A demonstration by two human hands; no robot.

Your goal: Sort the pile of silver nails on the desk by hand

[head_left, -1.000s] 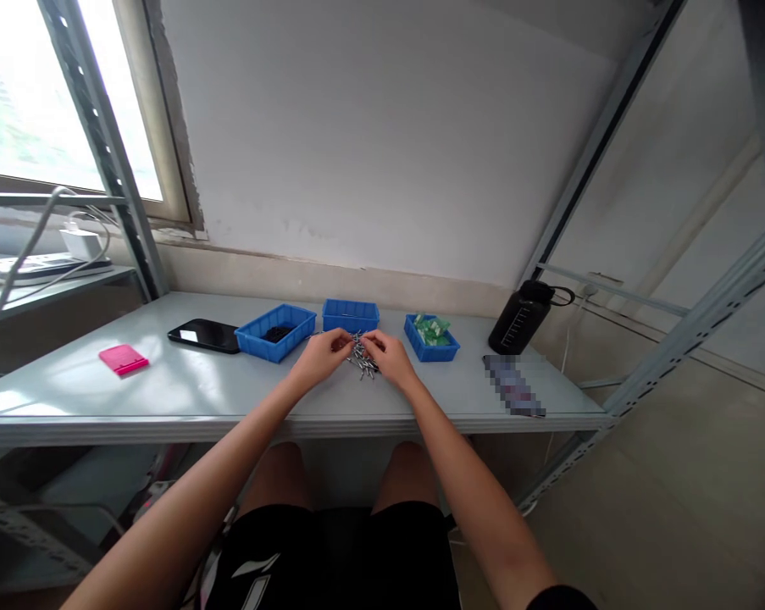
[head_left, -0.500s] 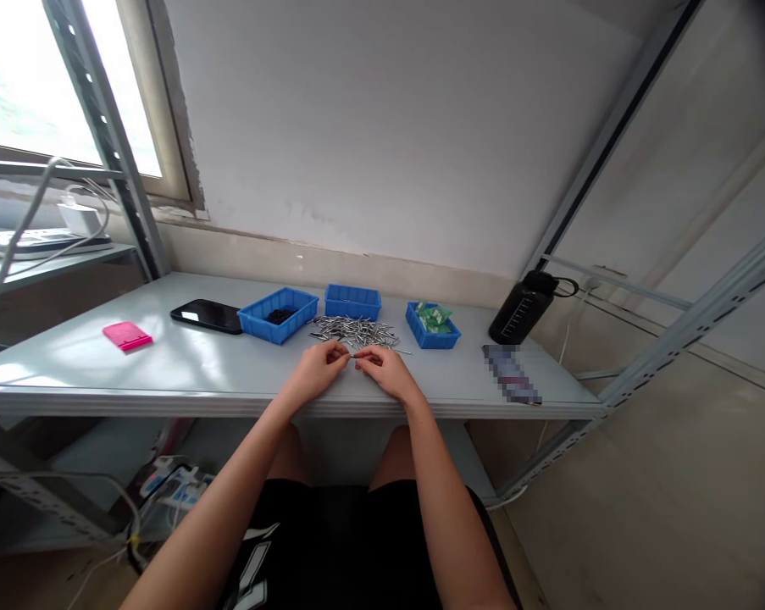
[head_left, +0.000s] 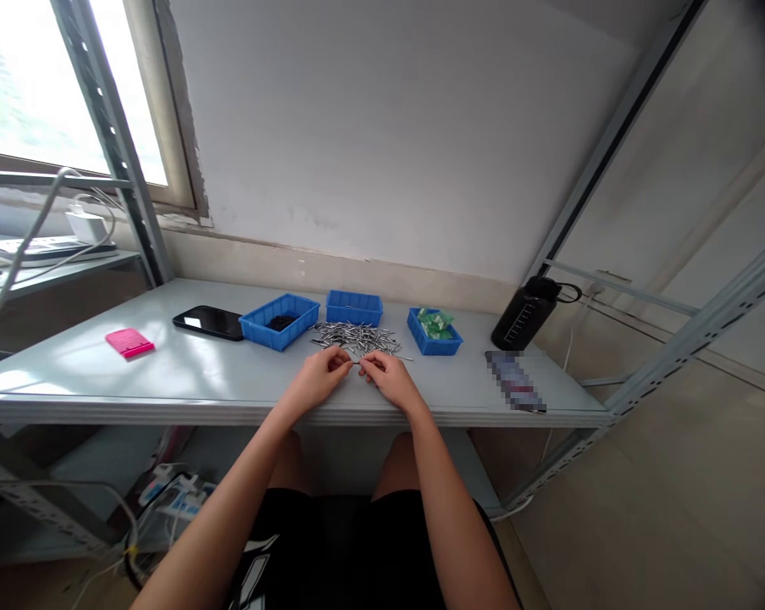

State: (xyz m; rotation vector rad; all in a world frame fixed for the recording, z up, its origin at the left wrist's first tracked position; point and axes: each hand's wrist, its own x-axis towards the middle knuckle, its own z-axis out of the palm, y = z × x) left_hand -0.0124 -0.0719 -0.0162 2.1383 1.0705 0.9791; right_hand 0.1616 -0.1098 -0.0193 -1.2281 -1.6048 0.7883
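Observation:
My left hand [head_left: 322, 374] and my right hand [head_left: 388, 375] meet near the shelf's front edge, fingertips pinched. Between them runs a small thin dark rod-like piece [head_left: 356, 363], gripped at both ends; its exact kind is too small to make out. Just beyond my fingers lies a loose pile of slim silvery metal pins [head_left: 364, 337], which look like blind rivets. Behind the pile stands a blue bin [head_left: 355, 315] whose floor is mostly hidden. To its left, another blue bin [head_left: 273, 340] contains small black parts [head_left: 281, 322]. A third blue bin [head_left: 442, 346] holds green packets [head_left: 434, 322].
On the left lie a black phone [head_left: 208, 321] and a pink flat case [head_left: 129, 342]. A black bottle [head_left: 525, 313] stands at the right, with a blurred-out flat item [head_left: 515, 383] before it. Metal uprights [head_left: 601, 161] frame the grey shelf [head_left: 210, 373].
The view has tilted slightly, so everything sits a little lower. Both hands stay together on the thin piece, with slightly more of it showing between the fingertips.

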